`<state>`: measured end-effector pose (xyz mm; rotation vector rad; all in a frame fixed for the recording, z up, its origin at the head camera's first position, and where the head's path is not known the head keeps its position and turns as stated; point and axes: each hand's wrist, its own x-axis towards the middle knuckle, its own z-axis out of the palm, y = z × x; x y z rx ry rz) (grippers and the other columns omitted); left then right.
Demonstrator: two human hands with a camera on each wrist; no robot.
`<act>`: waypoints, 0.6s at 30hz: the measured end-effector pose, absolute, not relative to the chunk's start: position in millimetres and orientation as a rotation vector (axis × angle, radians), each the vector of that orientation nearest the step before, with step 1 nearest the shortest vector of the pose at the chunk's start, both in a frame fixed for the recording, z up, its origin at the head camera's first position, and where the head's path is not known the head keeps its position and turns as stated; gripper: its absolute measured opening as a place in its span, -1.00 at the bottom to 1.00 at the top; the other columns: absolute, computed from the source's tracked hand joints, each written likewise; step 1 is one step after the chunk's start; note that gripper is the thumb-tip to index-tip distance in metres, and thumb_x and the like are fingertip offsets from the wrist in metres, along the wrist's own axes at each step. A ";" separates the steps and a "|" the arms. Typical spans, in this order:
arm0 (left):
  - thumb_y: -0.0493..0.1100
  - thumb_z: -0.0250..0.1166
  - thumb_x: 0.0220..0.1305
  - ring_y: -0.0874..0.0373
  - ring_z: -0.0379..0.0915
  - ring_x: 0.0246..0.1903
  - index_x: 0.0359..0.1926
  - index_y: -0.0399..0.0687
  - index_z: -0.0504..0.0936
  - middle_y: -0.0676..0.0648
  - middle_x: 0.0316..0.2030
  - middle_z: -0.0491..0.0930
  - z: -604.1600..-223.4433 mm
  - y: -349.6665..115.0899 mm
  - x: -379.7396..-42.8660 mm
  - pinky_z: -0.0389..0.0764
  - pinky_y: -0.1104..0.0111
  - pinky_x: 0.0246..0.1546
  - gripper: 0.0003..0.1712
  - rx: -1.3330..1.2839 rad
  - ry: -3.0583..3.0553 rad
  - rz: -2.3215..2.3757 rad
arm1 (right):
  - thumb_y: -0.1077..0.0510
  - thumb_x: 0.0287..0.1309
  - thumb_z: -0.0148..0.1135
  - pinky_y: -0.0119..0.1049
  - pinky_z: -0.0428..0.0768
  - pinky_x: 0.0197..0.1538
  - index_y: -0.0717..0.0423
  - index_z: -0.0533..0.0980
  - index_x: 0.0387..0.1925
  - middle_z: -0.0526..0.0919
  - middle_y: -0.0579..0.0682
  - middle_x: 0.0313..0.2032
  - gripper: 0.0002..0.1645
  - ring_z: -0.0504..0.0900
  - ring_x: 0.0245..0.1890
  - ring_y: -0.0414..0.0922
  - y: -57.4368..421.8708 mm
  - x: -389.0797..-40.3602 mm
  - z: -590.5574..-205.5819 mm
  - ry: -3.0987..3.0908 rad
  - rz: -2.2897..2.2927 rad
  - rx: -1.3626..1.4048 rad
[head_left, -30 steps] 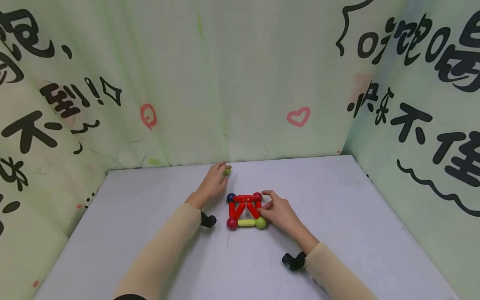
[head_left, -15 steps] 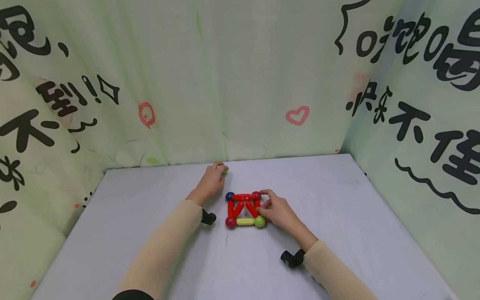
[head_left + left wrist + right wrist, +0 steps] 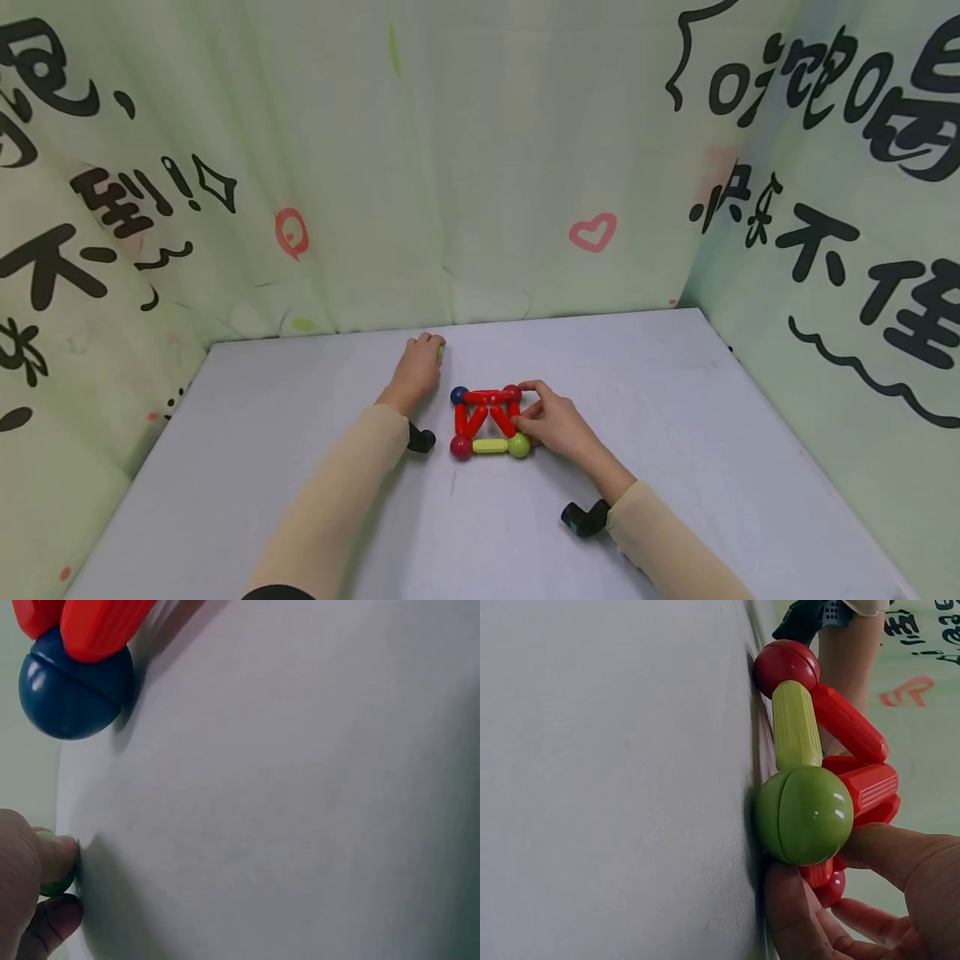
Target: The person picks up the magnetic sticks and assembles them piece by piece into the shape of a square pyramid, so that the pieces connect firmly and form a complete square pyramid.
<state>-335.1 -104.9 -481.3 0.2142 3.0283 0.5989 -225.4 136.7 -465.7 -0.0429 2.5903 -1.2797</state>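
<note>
A frame of magnetic rods and balls lies on the table in the head view. Its corners are a blue ball [image 3: 459,396], two red balls [image 3: 461,447] and a green ball [image 3: 519,445]. Red rods [image 3: 477,421] and one yellow rod [image 3: 490,446] join them. My right hand [image 3: 557,422] is at the frame's right side; in the right wrist view, thumb and index finger pinch a red rod [image 3: 819,872] beside the green corner ball. Beyond the frame, to the left, my left hand [image 3: 418,368] holds another green ball [image 3: 58,887], mostly hidden by the fingers.
The white table [image 3: 300,433] extends around the frame on all sides. A printed curtain [image 3: 450,167] stands along its back and sides. Black wrist cameras [image 3: 585,518] sit on both forearms, close over the tabletop.
My left hand has drawn slightly back and to the left with the green ball, turning so that less of the ball shows. My right hand and the frame stay put.
</note>
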 end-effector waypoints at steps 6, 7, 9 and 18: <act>-0.30 0.19 0.49 -0.10 0.39 0.13 0.42 -0.09 0.46 -0.24 0.22 0.35 -481.1 -106.0 -327.3 0.53 0.12 0.28 -0.48 0.181 2.969 0.843 | 0.22 0.26 0.35 -0.26 0.73 -0.28 0.12 0.35 0.39 0.68 0.06 -0.24 -0.30 0.65 -0.42 -0.12 137.0 -225.8 -465.8 2.586 -1.287 -0.045; -0.31 0.20 0.48 -0.09 0.41 0.12 0.40 -0.09 0.47 -0.24 0.21 0.36 -480.1 -106.1 -325.5 0.54 0.12 0.28 -0.49 0.184 2.958 0.876 | 0.22 0.26 0.35 -0.27 0.73 -0.28 0.12 0.35 0.39 0.68 0.06 -0.24 -0.30 0.65 -0.42 -0.12 137.0 -225.9 -465.9 2.585 -1.287 -0.046; -0.29 0.22 0.46 -0.10 0.44 0.10 0.37 -0.10 0.49 -0.24 0.19 0.41 -477.7 -106.1 -321.8 0.56 0.10 0.25 -0.51 0.192 2.934 0.930 | 0.22 0.27 0.34 -0.27 0.72 -0.28 0.12 0.35 0.40 0.68 0.06 -0.24 -0.30 0.65 -0.42 -0.12 137.0 -226.0 -466.1 2.584 -1.285 -0.048; -0.15 0.32 0.42 -0.03 0.52 0.01 0.24 -0.08 0.54 -0.15 0.15 0.63 -468.3 -99.7 -300.2 0.65 0.17 0.08 -0.58 0.234 2.833 1.078 | 0.22 0.26 0.36 -0.27 0.72 -0.29 0.12 0.35 0.40 0.67 0.06 -0.24 -0.29 0.64 -0.43 -0.12 137.6 -225.6 -466.5 2.588 -1.287 -0.050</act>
